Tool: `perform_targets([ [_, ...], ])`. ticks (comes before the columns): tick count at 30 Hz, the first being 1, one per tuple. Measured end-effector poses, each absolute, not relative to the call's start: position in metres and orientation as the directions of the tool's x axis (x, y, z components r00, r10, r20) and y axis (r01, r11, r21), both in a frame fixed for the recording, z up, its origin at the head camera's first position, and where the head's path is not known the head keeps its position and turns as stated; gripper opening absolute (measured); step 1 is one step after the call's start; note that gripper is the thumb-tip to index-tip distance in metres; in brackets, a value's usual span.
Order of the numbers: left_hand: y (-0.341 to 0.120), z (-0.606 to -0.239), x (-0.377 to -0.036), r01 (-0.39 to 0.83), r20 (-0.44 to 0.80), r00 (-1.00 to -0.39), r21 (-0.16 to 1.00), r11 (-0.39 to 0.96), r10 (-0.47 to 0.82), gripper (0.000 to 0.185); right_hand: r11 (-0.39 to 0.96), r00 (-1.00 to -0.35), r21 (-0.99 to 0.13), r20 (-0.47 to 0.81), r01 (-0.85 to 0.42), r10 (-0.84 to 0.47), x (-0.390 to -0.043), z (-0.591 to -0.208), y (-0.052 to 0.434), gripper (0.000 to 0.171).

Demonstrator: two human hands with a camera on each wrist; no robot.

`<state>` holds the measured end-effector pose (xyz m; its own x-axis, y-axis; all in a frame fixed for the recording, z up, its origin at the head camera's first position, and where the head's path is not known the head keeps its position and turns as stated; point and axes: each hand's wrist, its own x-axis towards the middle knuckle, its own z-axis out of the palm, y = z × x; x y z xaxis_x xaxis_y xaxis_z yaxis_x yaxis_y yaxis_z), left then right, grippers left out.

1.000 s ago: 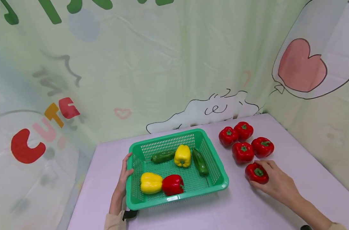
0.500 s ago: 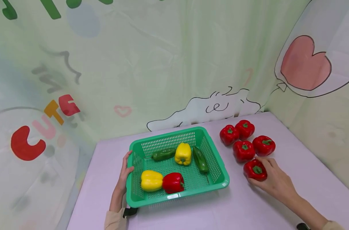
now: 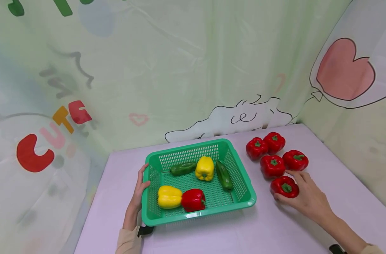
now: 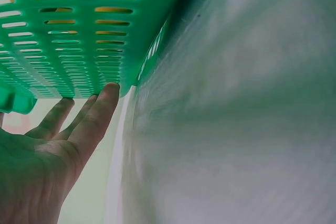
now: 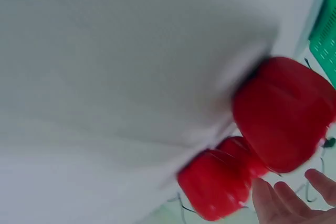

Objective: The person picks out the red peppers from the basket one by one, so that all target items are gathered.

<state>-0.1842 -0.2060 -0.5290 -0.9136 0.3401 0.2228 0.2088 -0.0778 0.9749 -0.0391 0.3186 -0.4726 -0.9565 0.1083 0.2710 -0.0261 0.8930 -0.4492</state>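
Observation:
My left hand (image 3: 138, 192) rests flat against the left wall of a green plastic basket (image 3: 212, 211). In the left wrist view its straight fingers (image 4: 92, 116) touch the slotted wall (image 4: 79, 24). The basket holds two yellow peppers (image 3: 169, 196), one red pepper (image 3: 193, 199) and two green peppers (image 3: 223, 175). My right hand (image 3: 307, 199) lies beside a red pepper (image 3: 285, 186) on the table, with the fingers along its right side and the thumb under its near edge. In the right wrist view that pepper (image 5: 286, 111) is blurred and the fingers (image 5: 283, 203) show loosely spread.
Several more red peppers (image 3: 272, 165) sit grouped behind the right hand, right of the basket. The lilac table (image 3: 212, 240) meets printed curtain walls (image 3: 180, 88) at the back and right. Its left edge runs near my left arm.
The right hand has nudged the near red pepper slightly toward the group and its fingers have slid off the top to the side. The left hand stays at the basket.

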Motion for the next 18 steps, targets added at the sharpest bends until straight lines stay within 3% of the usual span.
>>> perform_targets([
  [11, -0.205, -0.526, -0.186, 0.206, 0.224, -0.910, 0.975, -0.088, 0.348, 0.063, 0.891, -0.889, -0.406, 0.458, -0.205, 0.004, -0.060, -0.421, 0.273, 0.073],
  [18, -0.204, -0.528, -0.184, 0.206, 0.222, -0.914, 0.975, -0.083, 0.339, 0.063, 0.818, -0.935, -0.502, 0.335, -0.282, -0.117, -0.079, -0.403, 0.217, 0.062],
])
